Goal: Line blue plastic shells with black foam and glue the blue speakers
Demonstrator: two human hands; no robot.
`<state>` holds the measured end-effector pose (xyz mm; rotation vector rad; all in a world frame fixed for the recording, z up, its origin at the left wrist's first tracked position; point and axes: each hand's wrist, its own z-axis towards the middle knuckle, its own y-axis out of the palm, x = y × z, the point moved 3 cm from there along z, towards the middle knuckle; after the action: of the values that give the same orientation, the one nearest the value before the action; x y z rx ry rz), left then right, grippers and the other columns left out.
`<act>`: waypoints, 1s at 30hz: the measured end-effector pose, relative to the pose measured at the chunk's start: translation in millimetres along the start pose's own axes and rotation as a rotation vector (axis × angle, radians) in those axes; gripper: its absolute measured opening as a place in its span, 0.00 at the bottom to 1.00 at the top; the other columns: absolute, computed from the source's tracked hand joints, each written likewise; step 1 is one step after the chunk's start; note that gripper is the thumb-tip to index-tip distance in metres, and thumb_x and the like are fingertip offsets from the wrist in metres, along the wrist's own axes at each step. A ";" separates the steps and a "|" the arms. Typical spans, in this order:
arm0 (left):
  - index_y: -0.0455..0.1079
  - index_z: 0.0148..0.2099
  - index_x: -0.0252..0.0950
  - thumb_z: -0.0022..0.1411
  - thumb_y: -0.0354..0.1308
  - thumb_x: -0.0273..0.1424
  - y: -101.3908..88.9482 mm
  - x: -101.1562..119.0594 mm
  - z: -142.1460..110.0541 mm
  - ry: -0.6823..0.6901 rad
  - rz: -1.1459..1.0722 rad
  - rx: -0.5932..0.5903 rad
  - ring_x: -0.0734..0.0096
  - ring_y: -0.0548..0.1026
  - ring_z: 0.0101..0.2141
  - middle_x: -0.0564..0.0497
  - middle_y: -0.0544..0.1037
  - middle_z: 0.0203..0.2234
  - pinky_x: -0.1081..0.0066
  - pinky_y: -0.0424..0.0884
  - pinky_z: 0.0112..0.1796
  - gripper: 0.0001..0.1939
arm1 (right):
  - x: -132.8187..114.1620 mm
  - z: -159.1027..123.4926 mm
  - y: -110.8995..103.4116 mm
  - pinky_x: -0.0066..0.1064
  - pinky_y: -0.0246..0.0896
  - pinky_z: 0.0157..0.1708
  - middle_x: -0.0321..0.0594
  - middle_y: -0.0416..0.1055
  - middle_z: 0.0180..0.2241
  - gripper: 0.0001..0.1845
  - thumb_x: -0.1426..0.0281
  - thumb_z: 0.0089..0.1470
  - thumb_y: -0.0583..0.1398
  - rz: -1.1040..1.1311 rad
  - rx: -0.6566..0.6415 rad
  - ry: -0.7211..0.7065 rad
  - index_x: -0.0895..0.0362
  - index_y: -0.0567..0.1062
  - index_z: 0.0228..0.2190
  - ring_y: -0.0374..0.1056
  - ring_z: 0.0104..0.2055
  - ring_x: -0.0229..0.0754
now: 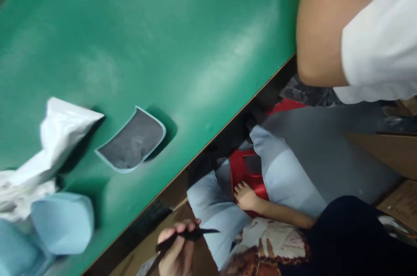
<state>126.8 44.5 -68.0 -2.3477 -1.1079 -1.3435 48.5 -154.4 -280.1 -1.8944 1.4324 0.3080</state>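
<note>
My left hand point(177, 245), at the bottom of the head view, is closed around a slim black pointed tool that looks like tweezers point(195, 234). Its tip points right, away from the table edge. Lower right of it, my right hand point(246, 196) lies on the red stool point(239, 167) between my legs, fingers somewhat apart and holding nothing visible. On the green table point(156, 41), nearest to my left hand, lies a curved dark grey piece with a pale blue border point(132, 141). Neither hand touches it.
Left on the table are a crumpled white plastic bag point(61, 132) and pale blue curved pieces point(63, 224). At upper right, another person's bent elbow point(322, 63) and white sleeve point(381, 45) reach over the table edge. Cardboard boxes point(387, 154) stand at right.
</note>
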 end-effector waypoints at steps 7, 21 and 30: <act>0.80 0.30 0.50 0.31 0.81 0.31 -29.6 -86.9 -87.3 -0.035 -0.233 0.330 0.75 0.79 0.21 0.63 0.82 0.23 0.73 0.81 0.29 0.20 | 7.0 -10.3 27.4 0.48 0.68 0.54 0.45 0.72 0.51 0.14 0.64 0.66 0.60 -0.123 0.026 -0.090 0.59 0.75 0.48 0.69 0.53 0.48; 0.80 0.32 0.38 0.30 0.80 0.27 -29.7 -118.3 -115.6 -0.339 -0.307 0.337 0.65 0.82 0.29 0.51 0.84 0.30 0.68 0.81 0.35 0.22 | 1.1 -10.8 28.5 0.47 0.69 0.53 0.46 0.72 0.51 0.14 0.64 0.66 0.60 -0.158 0.108 -0.001 0.59 0.75 0.48 0.70 0.53 0.48; 0.81 0.32 0.39 0.39 0.78 0.26 -40.9 -154.1 -128.1 -0.357 -0.568 0.462 0.58 0.84 0.37 0.50 0.85 0.32 0.68 0.80 0.40 0.15 | 0.1 -15.0 22.4 0.47 0.67 0.55 0.44 0.73 0.50 0.12 0.63 0.66 0.60 -0.306 -0.094 0.054 0.57 0.76 0.45 0.69 0.54 0.47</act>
<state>-30.8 -71.0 -128.5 -2.0356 -2.0484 -0.6740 24.7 -167.1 -278.6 -2.1771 1.1559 0.1805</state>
